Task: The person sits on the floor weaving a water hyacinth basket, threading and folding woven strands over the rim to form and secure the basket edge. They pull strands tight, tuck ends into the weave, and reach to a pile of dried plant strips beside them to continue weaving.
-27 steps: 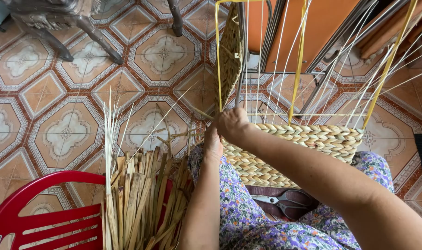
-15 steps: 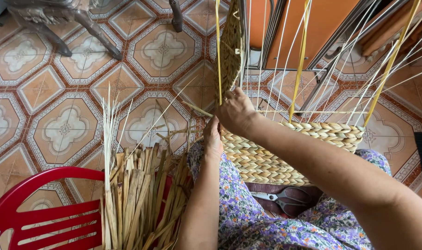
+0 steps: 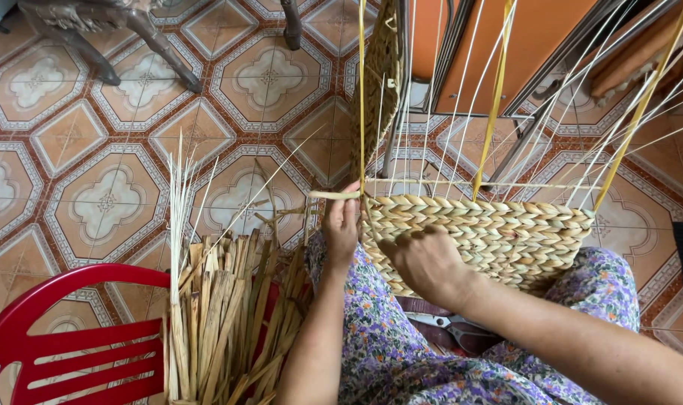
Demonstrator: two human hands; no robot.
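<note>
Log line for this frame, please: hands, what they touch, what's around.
left hand: pinching fibre strand at basket corner | right hand: pressed on woven basket wall | nearby: dried fibre bundle, red chair, scissors

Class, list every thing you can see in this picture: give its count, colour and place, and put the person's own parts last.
Woven basket: one, tan, half-made, on the lap at centre right.
Upright stakes: many, pale, with a few yellow ones, rising from the basket rim.
Fibre strips: one bundle, dry tan, standing beside the chair.
Chair: one, red plastic, bottom left.
Scissors: one pair, metal, on the lap under the basket.
Furniture legs: several, grey, top left.
Tiled floor: patterned, orange and cream.
Flowered garment: purple, over the knees.
Left hand: fingers at the basket's left corner, on a strand.
Right hand: against the basket's front wall.
</note>
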